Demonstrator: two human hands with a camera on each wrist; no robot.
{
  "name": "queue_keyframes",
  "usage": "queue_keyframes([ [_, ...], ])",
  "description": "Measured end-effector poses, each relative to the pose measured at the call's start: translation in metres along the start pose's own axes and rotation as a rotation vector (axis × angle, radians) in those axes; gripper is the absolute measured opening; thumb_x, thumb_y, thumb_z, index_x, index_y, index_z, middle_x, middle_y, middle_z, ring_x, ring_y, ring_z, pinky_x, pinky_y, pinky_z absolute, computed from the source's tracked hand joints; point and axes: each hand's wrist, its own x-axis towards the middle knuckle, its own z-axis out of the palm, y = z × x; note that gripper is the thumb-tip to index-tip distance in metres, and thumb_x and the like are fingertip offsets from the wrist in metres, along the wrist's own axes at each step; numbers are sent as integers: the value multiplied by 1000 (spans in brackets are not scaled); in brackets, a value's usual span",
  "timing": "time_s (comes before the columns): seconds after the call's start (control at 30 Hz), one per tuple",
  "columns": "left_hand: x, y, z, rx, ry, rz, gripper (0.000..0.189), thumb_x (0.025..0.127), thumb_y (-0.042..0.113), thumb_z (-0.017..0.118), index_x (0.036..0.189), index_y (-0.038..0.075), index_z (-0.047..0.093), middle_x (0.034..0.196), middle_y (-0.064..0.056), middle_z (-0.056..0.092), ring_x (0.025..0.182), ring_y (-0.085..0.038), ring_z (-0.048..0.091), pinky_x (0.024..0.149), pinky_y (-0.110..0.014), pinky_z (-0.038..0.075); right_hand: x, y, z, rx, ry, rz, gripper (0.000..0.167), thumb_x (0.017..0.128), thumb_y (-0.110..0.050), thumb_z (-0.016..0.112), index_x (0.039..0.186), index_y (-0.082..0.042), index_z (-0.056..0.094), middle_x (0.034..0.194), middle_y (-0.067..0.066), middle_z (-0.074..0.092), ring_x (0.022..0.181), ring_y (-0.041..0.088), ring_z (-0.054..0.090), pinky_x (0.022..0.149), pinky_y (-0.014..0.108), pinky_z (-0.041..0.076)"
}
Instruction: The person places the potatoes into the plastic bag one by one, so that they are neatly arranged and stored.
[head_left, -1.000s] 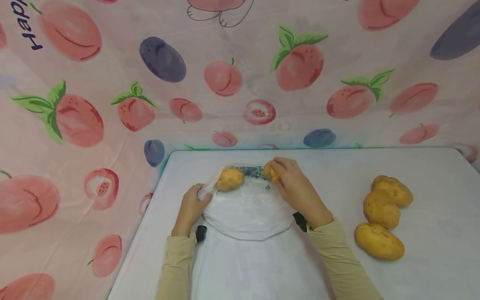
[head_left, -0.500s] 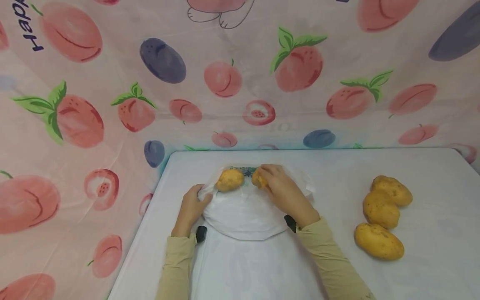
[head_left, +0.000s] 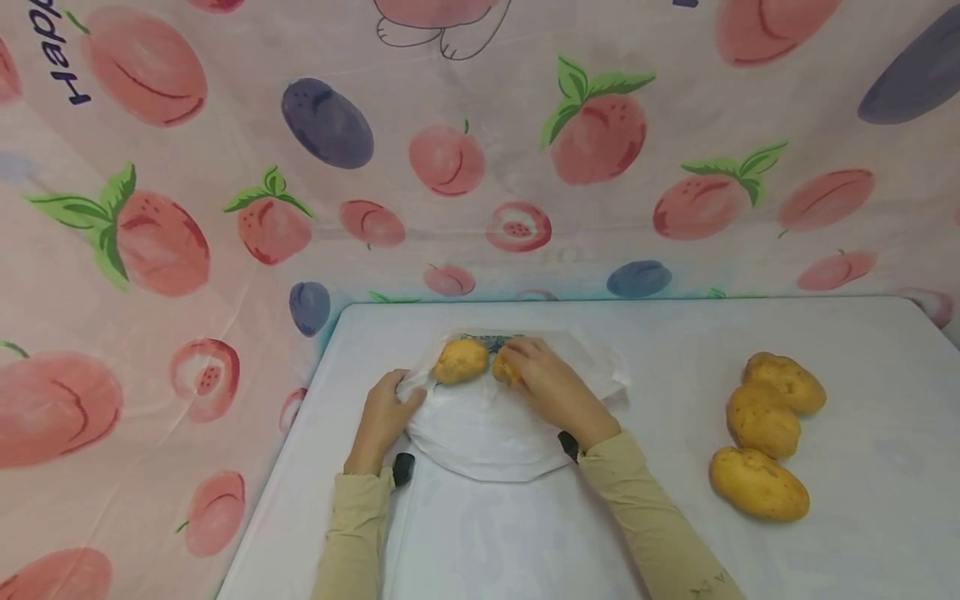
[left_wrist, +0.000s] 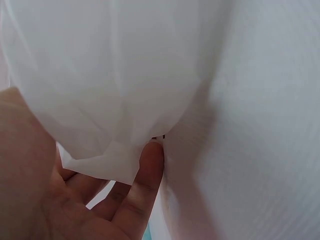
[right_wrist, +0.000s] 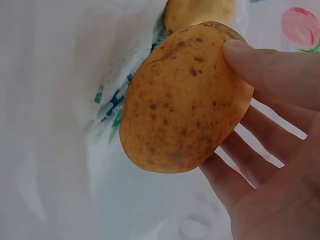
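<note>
A thin white plastic bag (head_left: pixel 480 433) with blue-green print lies on the table. My left hand (head_left: pixel 382 417) grips its left edge; in the left wrist view the bag film (left_wrist: pixel 110 100) passes between thumb and fingers. One potato (head_left: pixel 461 361) rests at the bag's mouth on the left. Just right of it, my right hand (head_left: pixel 546 379) holds a second potato, mostly covered by the fingers from above. The right wrist view shows this held potato (right_wrist: pixel 185 100) brown-speckled, gripped between thumb and fingers, overlapping the other potato (right_wrist: pixel 195 12) behind it.
Several loose items share the white table (head_left: pixel 675 542): at the right sit a front potato (head_left: pixel 759 483), a middle potato (head_left: pixel 763 419) and a back potato (head_left: pixel 785 382), close together. A fruit-printed cloth (head_left: pixel 480 167) rises behind the table and along its left side.
My right hand has moved left with its potato, over the bag's mouth toward the potato there. The bag's right part shows more now. My left hand has stayed in place.
</note>
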Motion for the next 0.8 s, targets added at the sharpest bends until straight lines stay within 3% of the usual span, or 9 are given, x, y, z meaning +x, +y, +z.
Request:
queue_keyframes([
  [0.4, 0, 0, 1, 7, 3, 0, 40, 93, 20, 66, 127, -1, 59, 130, -20, 61, 122, -35, 57, 106, -51, 43, 9, 6, 15, -27, -34, -27, 39, 90, 3, 68, 129, 3, 60, 134, 19, 57, 128, 34, 50, 110, 41, 43],
  [0.8, -1, 1, -1, 14, -1, 8, 40, 93, 20, 66, 126, -1, 59, 129, -20, 62, 121, -36, 58, 105, -52, 44, 13, 14, 27, -52, -9, -83, 40, 89, 5, 69, 128, 2, 62, 132, 15, 60, 128, 31, 52, 112, 39, 41],
])
